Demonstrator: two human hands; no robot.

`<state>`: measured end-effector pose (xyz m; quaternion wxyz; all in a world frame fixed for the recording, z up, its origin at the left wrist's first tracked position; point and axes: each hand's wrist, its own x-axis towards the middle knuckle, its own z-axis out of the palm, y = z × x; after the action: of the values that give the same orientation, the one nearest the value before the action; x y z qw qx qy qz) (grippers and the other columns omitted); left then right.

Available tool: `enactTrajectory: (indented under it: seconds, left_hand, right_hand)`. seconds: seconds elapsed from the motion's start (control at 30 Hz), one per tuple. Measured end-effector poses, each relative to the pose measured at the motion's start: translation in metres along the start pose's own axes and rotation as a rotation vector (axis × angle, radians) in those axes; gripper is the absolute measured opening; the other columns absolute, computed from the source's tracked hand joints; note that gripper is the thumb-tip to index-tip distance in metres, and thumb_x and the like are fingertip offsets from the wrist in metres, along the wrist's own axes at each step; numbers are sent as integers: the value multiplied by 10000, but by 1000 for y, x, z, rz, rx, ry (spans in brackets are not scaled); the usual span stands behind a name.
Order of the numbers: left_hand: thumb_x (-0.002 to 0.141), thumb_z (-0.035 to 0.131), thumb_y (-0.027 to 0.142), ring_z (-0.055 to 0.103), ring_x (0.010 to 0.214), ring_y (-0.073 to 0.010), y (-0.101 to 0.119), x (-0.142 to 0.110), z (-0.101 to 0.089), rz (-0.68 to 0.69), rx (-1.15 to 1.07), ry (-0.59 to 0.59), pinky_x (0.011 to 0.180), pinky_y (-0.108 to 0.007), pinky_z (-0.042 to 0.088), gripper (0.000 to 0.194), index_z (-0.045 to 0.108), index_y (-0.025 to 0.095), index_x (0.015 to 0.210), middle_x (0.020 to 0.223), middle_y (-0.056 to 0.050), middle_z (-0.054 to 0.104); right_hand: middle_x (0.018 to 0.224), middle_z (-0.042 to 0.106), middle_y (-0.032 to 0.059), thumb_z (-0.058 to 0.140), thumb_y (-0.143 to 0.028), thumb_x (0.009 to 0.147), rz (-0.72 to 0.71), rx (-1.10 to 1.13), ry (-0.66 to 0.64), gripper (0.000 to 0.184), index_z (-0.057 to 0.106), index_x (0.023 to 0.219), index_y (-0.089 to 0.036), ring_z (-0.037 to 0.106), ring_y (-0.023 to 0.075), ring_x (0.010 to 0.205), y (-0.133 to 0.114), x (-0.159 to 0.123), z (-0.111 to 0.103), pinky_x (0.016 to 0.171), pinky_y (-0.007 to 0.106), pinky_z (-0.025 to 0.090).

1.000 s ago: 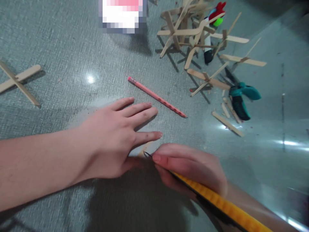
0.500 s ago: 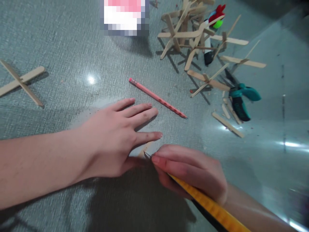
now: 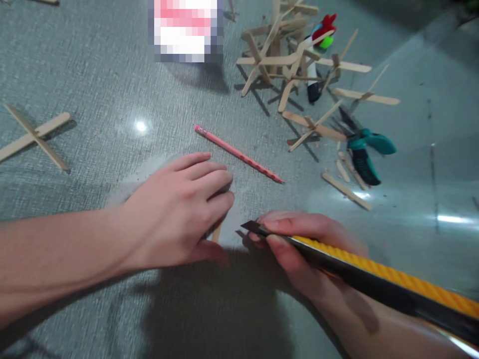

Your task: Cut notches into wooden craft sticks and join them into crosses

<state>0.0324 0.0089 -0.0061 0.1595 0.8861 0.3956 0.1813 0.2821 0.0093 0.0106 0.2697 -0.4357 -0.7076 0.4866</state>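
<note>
My left hand (image 3: 183, 209) lies low over the table, its fingers bent around a wooden craft stick (image 3: 216, 233). Only a short piece of that stick shows between index finger and thumb; the rest is under the palm. In my right hand (image 3: 295, 264) is a yellow and black utility knife (image 3: 348, 264). Its dark blade is out, pointing left, a little apart from the stick and my left fingers. Just beyond my left fingertips rests a pink pencil (image 3: 239, 153).
Crossed craft sticks (image 3: 35, 133) lie at the left. Several joined stick pieces (image 3: 277, 60) are heaped at the back, near a red toy (image 3: 326, 30). Teal-handled pliers (image 3: 364, 154) and cut stick bits (image 3: 346, 190) lie at the right. A blurred-out object (image 3: 183, 30) stands at the top.
The knife's blade has lifted off the stick and drawn back right, the right hand turning with it. My left fingers, spread flat before, have curled in over the stick.
</note>
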Motion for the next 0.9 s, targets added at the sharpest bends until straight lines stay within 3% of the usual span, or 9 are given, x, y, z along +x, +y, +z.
enactTrajectory:
  seconds: [0.1,0.2,0.3,0.43,0.53,0.63,0.73,0.8,0.9]
  left_hand:
    - [931,678,560,665,1139,-311,-2,1,-4,-9,-83,-2,1078,-514,477,434,733,155,1078,1237,-127,713]
    - [975,602,311,648,1134,-270,-4,2,-5,7,-164,-62,993,-447,493,205,733,190,1075,1238,-87,712]
    - [989,545,171,643,1096,-233,-6,3,-4,35,-189,-59,954,-395,486,219,756,218,1027,1185,-57,728]
    - [1016,530,184,642,940,-200,-5,3,-4,-15,-198,-11,826,-358,478,260,774,215,931,1009,-51,736]
    - [1018,573,292,633,871,-195,-5,2,-6,-50,-165,-18,827,-381,442,254,762,220,863,914,-34,732]
    - [1004,611,369,629,860,-193,-5,1,-9,22,-187,-68,877,-404,413,286,731,225,787,845,-10,730]
    - [1015,584,333,629,833,-180,-5,2,-9,105,-275,-91,888,-402,406,328,694,219,728,792,3,718]
    - [1021,560,297,633,847,-182,-5,2,-7,123,-281,-90,888,-403,415,293,718,232,783,844,-1,728]
    - [990,540,221,642,1045,-231,-3,3,-5,160,-197,-120,963,-437,433,245,758,295,1076,1137,-25,747]
  right_hand:
    - [916,777,14,713,-246,974,-40,-58,119,104,730,1031,-332,754,192,789,2,-2,0,699,335,613]
    - [908,784,0,732,-240,958,-48,-71,128,121,731,1033,-335,758,178,778,9,-1,0,702,327,612]
    - [876,788,-8,721,-221,957,-82,-36,108,156,722,1049,-347,754,178,753,16,0,-1,686,332,611]
    - [910,785,16,727,-227,948,-106,-50,133,164,725,1057,-350,753,210,768,20,-2,-2,672,370,612]
    - [905,779,16,742,-236,941,-62,-83,206,149,735,1033,-353,749,204,749,19,-2,-1,649,358,605]
    - [871,774,3,737,-226,950,-20,-83,246,148,734,1008,-363,746,185,719,17,-2,2,650,344,607]
    - [868,777,10,734,-238,949,-57,-66,237,135,732,1015,-356,745,189,712,19,-2,4,628,346,612]
    - [887,780,21,739,-254,943,-71,-74,257,116,732,1018,-342,745,199,724,21,-3,1,623,353,614]
    - [941,785,33,741,-269,937,-23,-25,187,129,726,1051,-329,749,206,773,25,-5,-10,690,371,633]
